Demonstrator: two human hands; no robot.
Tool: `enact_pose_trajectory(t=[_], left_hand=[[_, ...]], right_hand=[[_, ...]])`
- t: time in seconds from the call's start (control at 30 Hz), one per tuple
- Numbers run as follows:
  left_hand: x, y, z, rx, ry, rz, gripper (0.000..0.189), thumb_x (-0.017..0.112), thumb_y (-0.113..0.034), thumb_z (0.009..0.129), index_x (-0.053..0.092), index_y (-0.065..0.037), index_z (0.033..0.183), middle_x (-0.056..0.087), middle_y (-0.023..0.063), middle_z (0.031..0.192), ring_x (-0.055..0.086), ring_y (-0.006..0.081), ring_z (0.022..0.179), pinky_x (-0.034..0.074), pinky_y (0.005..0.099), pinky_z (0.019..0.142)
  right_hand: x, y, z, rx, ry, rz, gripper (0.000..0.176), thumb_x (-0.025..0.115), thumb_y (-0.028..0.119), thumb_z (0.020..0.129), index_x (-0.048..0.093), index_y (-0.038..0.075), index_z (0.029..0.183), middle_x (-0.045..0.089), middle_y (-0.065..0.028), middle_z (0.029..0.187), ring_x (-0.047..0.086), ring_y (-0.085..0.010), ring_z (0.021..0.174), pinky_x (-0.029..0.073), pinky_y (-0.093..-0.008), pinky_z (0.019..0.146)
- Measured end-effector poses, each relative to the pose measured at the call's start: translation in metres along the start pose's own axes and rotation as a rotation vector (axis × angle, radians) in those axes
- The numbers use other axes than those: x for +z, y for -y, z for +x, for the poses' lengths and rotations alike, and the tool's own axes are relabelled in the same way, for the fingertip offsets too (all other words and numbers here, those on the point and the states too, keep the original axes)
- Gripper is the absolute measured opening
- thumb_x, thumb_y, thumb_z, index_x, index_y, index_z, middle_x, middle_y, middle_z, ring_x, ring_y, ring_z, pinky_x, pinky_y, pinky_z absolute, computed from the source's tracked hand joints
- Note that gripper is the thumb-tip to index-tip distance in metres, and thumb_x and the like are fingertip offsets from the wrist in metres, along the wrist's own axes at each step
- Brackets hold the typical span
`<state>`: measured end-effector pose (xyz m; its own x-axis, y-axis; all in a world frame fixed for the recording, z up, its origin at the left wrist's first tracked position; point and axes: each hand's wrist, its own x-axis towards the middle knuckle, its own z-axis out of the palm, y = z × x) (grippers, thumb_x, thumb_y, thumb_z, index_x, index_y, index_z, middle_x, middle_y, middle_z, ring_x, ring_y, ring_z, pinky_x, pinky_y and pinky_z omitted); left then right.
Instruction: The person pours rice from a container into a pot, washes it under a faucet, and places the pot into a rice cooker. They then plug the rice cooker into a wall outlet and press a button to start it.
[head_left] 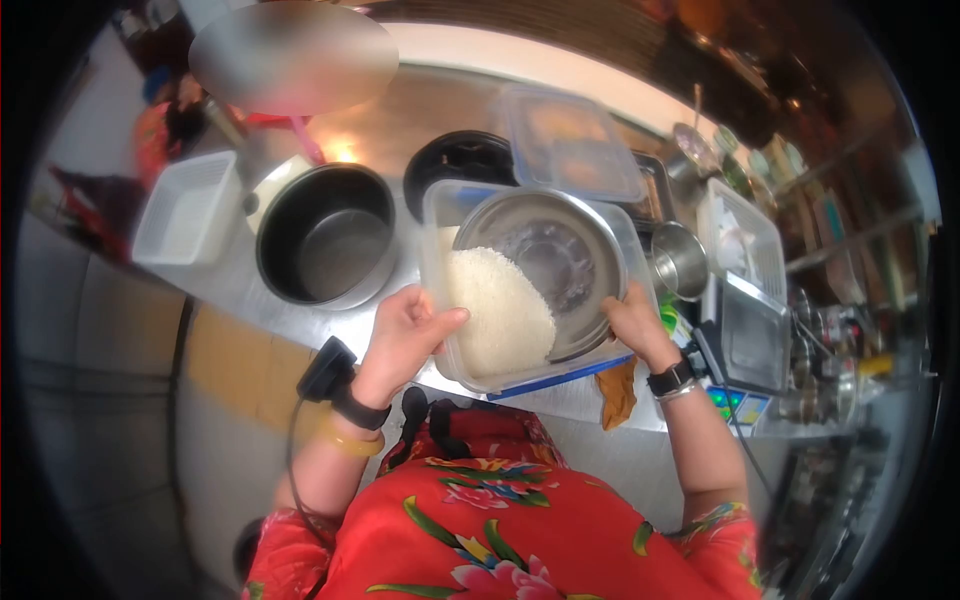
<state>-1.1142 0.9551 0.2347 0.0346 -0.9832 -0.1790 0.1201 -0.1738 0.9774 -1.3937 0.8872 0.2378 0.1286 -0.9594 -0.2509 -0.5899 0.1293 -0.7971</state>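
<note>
A clear plastic container [432,215] sits at the counter's near edge. Tilted inside it is a steel bowl [545,255], with white rice [497,310] heaped against its lower left side. My left hand [405,335] grips the container's left rim, thumb over the edge beside the rice. On the right, my right hand [635,325] holds the steel bowl's rim and the container's right side. Both wrists wear dark bands.
A dark pot [325,235] stands left of the container, a white basket [190,207] further left. Behind are a black round pot [455,160] and a lidded clear box [570,140]. A steel cup [680,260], white tray [745,235] and scale [750,340] sit right.
</note>
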Motion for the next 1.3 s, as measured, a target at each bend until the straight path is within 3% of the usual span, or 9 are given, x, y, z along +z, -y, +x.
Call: enact_pose_trajectory(t=[0.13,0.37,0.77,0.9,1.03,1.1,1.2,1.27,1.3], left_hand=[[-0.005,0.007,-0.001,0.040,-0.030,0.008,0.029,0.070,-0.016,0.074,0.044,-0.008,0.064,0.050,-0.0013,0.056,0.047,0.0044,0.048,0.038,0.0176,0.043],[-0.022,0.028,-0.009,-0.075,-0.063,0.023,0.027,0.066,-0.021,0.079,0.048,-0.005,0.067,0.052,0.0004,0.057,0.049,0.0056,0.048,0.039,0.0181,0.043],[-0.043,0.054,-0.010,-0.250,-0.100,-0.053,0.052,0.035,-0.050,0.089,0.052,-0.004,0.071,0.048,0.0014,0.057,0.048,0.0093,0.047,0.040,0.0204,0.045],[-0.059,0.069,-0.008,-0.252,-0.087,-0.037,0.050,0.041,-0.049,0.088,0.054,-0.003,0.074,0.051,0.0030,0.059,0.050,0.0096,0.049,0.042,0.0207,0.047],[-0.087,0.062,-0.011,-0.201,-0.018,0.371,0.029,0.061,-0.028,0.080,0.058,0.000,0.081,0.056,0.0036,0.066,0.053,0.0086,0.057,0.043,0.0202,0.052],[-0.113,0.057,-0.007,0.266,-0.458,0.321,0.022,0.063,-0.020,0.077,0.057,0.000,0.083,0.058,0.0022,0.070,0.052,0.0067,0.061,0.042,0.0196,0.054],[-0.163,0.039,0.011,0.282,-0.705,0.372,0.031,0.063,-0.016,0.073,0.055,0.003,0.097,0.060,0.0102,0.086,0.056,0.0152,0.078,0.045,0.0263,0.068],[-0.196,0.047,0.033,0.441,-0.865,0.803,0.048,0.059,-0.012,0.073,0.044,0.007,0.114,0.052,0.0218,0.107,0.051,0.0302,0.099,0.040,0.0359,0.086],[-0.206,0.050,0.043,0.445,-0.872,0.801,0.048,0.059,-0.012,0.073,0.044,0.007,0.114,0.052,0.0218,0.107,0.051,0.0302,0.099,0.040,0.0359,0.086]], right_hand=[[0.023,-0.011,0.019,0.213,0.183,0.286,0.031,0.047,0.005,0.075,0.051,-0.004,0.104,0.059,-0.0132,0.078,0.056,-0.0162,0.059,0.044,-0.0256,0.042],[0.030,-0.023,0.021,0.183,0.174,0.479,0.024,0.048,0.001,0.073,0.051,-0.009,0.095,0.058,-0.0120,0.070,0.057,-0.0152,0.048,0.042,-0.0209,0.033],[0.030,-0.050,0.013,0.334,0.089,0.642,0.028,0.051,0.002,0.072,0.049,-0.007,0.098,0.056,-0.0114,0.073,0.055,-0.0172,0.049,0.045,-0.0262,0.036],[0.025,-0.024,0.000,0.292,-0.104,0.613,0.028,0.051,0.002,0.072,0.049,-0.008,0.098,0.055,-0.0112,0.071,0.055,-0.0162,0.046,0.044,-0.0221,0.032],[0.029,0.001,0.002,0.196,-0.157,0.670,0.029,0.048,0.001,0.073,0.047,-0.009,0.100,0.057,-0.0124,0.076,0.057,-0.0164,0.051,0.044,-0.0222,0.034],[0.039,0.030,0.006,0.173,-0.150,0.678,0.028,0.046,0.001,0.074,0.047,-0.009,0.100,0.057,-0.0125,0.075,0.057,-0.0166,0.051,0.044,-0.0221,0.036],[0.066,0.065,0.023,0.078,-0.077,0.723,0.026,0.046,0.002,0.074,0.048,-0.007,0.099,0.057,-0.0116,0.077,0.057,-0.0168,0.056,0.045,-0.0230,0.037],[0.095,0.091,0.040,0.040,-0.048,0.732,0.025,0.046,0.003,0.075,0.049,-0.007,0.098,0.057,-0.0114,0.079,0.058,-0.0161,0.058,0.044,-0.0226,0.036],[0.110,0.103,0.047,0.036,-0.039,0.713,0.025,0.046,0.003,0.075,0.049,-0.007,0.098,0.057,-0.0117,0.079,0.058,-0.0157,0.058,0.044,-0.0225,0.036]])
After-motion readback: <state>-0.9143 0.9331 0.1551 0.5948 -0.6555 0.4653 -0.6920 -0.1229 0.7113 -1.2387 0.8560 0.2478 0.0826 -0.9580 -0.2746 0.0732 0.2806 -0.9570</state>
